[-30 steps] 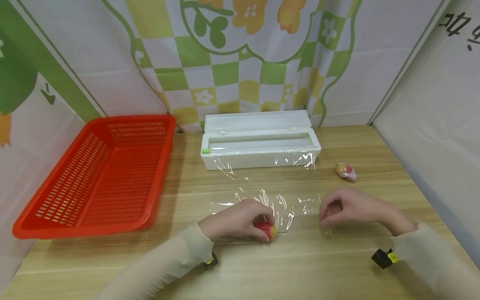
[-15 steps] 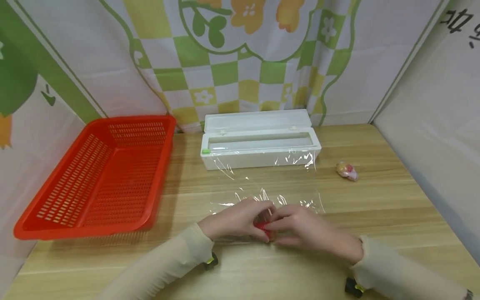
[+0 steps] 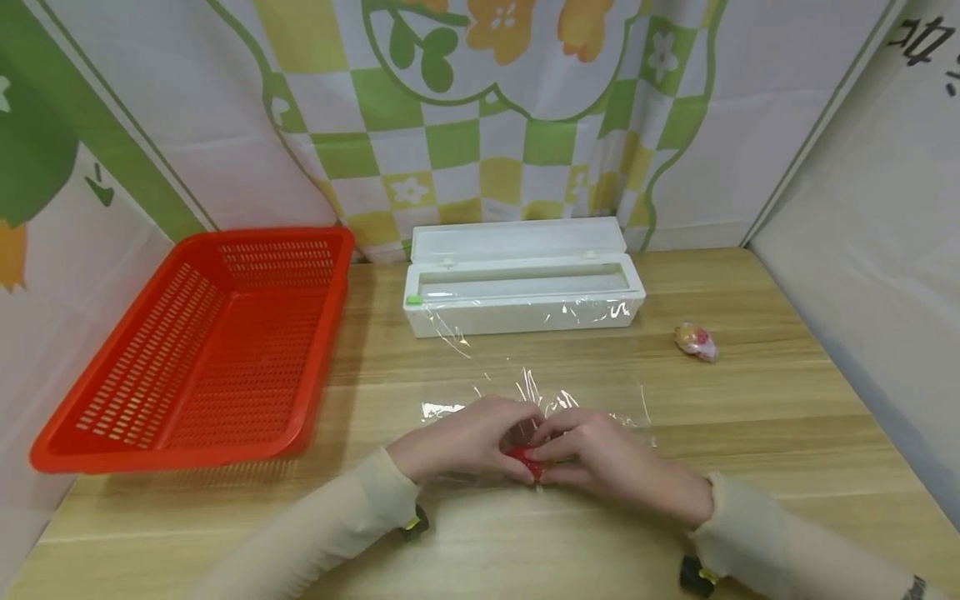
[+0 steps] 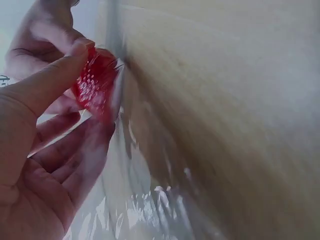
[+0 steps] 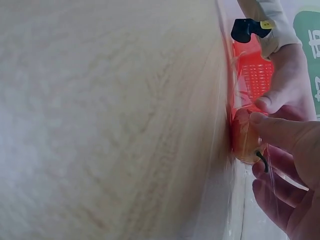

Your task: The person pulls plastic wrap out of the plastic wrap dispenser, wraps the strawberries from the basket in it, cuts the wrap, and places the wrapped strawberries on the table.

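Observation:
A small red-and-yellow fruit with a dark stem (image 5: 246, 135) lies between both hands near the middle of the table. In the left wrist view the fruit's side (image 4: 97, 82) looks bright red and dotted with shine. My left hand (image 3: 474, 437) holds it from the left with thumb and fingers. From the other side my right hand (image 3: 609, 460) pinches it, thumb on its surface near the stem end. Clear plastic film (image 3: 558, 402) lies under and behind the hands and runs back to a white film dispenser box (image 3: 525, 318). The fingers hide much of the fruit in the head view.
A red slotted basket (image 3: 318, 392) stands on the left of the wooden table (image 3: 570, 542). At the right lies a similar fruit wrapped in film (image 3: 696, 342). The white box's lid (image 3: 517, 239) is raised, with a patterned curtain (image 3: 457, 146) behind it.
My right hand has moved left from the film's right side to the fruit and now pinches it. The left hand has kept its grip in nearly the same place.

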